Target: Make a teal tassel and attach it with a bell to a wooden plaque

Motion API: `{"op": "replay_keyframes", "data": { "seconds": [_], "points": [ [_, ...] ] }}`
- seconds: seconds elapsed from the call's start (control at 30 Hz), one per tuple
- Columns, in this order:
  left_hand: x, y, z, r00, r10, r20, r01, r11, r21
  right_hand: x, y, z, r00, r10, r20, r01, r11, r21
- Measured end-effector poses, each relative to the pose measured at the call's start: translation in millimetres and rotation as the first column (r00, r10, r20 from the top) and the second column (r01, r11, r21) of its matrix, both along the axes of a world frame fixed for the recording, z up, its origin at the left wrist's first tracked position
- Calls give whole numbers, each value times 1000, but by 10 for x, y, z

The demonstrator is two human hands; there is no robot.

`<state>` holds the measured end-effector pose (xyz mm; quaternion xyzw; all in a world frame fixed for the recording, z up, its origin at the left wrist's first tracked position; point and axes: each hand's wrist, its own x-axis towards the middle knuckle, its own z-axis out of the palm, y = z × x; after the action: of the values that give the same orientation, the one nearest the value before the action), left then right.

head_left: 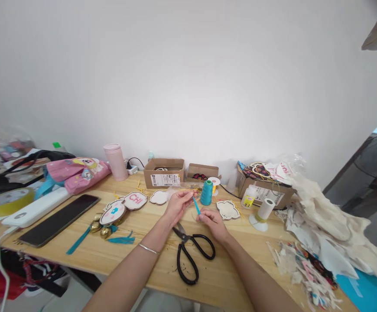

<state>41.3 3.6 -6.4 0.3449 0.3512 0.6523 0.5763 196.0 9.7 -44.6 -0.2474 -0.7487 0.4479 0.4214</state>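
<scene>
A slim turquoise strip of thread (196, 204) runs at a slant between my hands above the table. My left hand (179, 207) pinches its upper end, while the fingers of my right hand (212, 220) are closed on the lower end. Just behind them stands a cone of teal thread (206, 193). Black-handled scissors (185, 238) lie below my hands, blades pointing away and handles spread. To the left are two brass bells (105, 232) with a teal tassel (121, 239), and fabric-covered shapes (135, 201), one lettered "CHI". A cream flower-shaped piece (228, 209) rests right of the cone.
Cardboard boxes (164, 173) line the wall. A glue bottle (248, 196) and a white spool (265, 211) stand at right, beside heaped cream fabric (325, 216) and scraps (305, 271). A phone (60, 219), white power bank (35, 208) and pink tumbler (115, 162) are at left.
</scene>
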Motion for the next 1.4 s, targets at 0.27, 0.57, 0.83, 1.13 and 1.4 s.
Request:
{"op": "replay_keyframes", "data": {
  "seconds": [0.27, 0.57, 0.83, 1.13, 1.4],
  "points": [
    [-75, -125, -32, 997, -48, 62, 51, 998, -39, 26, -60, 144, 990, -135, -52, 135, 991, -6],
    [174, -180, -54, 972, -77, 220, 104, 988, -115, -45, 11, 22, 932, -358, -59, 355, 933, -55],
    [6, 31, -288, 888, 138, 438, 25, 938, -346, 223, 251, -51, 704, -709, -33, 710, 702, 54],
    [141, 18, -389, 893, 229, 387, -108, 945, -309, -334, 204, 422, 428, -550, 717, 155, 826, 541],
    [95, 38, -401, 806, 459, 373, -316, 867, -386, -992, 697, 461, 179, -444, 878, -27, 890, 455]
  ]
}}
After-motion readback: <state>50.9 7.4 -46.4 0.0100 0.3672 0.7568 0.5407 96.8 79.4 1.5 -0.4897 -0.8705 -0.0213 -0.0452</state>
